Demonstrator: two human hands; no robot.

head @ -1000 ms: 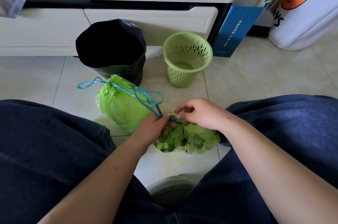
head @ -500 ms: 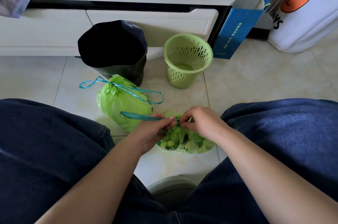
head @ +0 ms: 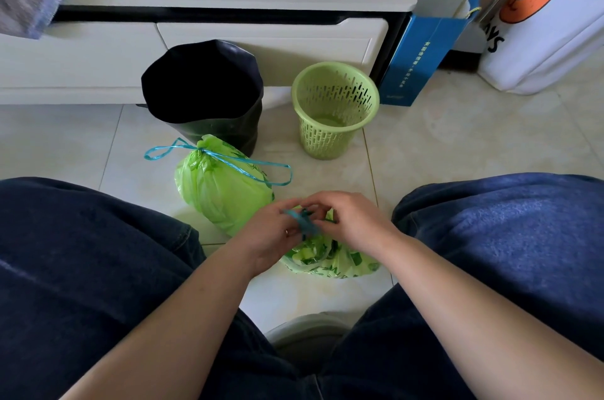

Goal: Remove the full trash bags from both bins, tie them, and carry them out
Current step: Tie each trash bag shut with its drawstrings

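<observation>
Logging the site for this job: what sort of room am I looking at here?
Probably a home living room or bedroom: a pale tiled floor, a low cream cabinet with drawers, a small green slotted plastic bin and a blue paper gift bag leaning beside it.

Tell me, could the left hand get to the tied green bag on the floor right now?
Probably yes, once free. The tied green bag lies just beyond the left hand with nothing between them, but that hand is pinching the blue drawstring of the second bag.
</observation>
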